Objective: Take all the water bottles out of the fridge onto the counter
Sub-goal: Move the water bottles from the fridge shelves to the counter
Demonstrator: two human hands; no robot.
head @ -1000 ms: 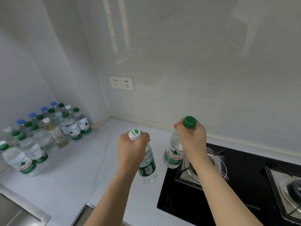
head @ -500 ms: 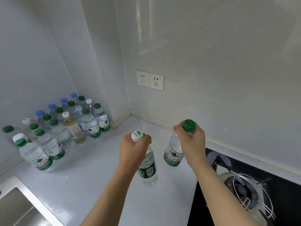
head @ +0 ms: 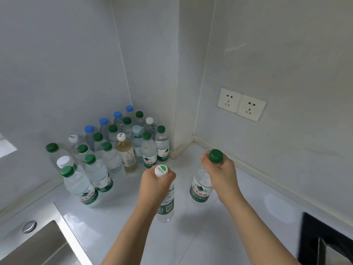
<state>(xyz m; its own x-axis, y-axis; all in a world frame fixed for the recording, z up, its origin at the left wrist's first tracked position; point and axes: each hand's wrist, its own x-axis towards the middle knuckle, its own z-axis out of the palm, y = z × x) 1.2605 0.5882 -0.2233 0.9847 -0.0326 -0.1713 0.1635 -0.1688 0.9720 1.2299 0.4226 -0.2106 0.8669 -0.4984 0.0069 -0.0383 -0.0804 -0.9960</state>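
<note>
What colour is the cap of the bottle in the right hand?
Dark green, seen in the head view: cap, right hand.

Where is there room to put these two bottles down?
Bare counter lies between the bottle group and the left hand, and also to the right, between the right hand and the wall sockets. The back corner is crowded with bottles. The sink borders the near left.
</note>
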